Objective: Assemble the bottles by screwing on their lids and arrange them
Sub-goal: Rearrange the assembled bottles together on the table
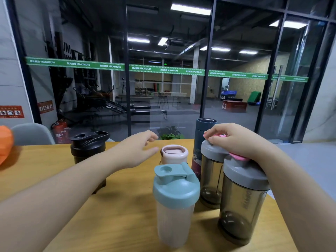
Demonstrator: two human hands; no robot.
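Note:
Several lidded bottles stand on the wooden table (127, 206). Nearest is a clear shaker with a teal lid (175, 200). Behind it is a pink-lidded bottle (174, 153). To the right stand two smoky shakers with grey lids, the near one (241, 202) and the far one (211, 171), and a tall dark blue flask (201, 142) behind them. A black shaker (88, 148) stands at the left. My right hand (236, 139) rests on the far grey lid, fingers on its pink cap. My left hand (138, 150) hovers with spread fingers between the black shaker and the pink-lidded bottle, holding nothing.
A grey chair back (31, 133) and an orange object (5, 144) are at the far left. A glass wall (163, 70) runs behind the table, with a potted plant (170, 134) and a red fire extinguisher (60, 131) at its foot. The table's right edge lies close to the grey shakers.

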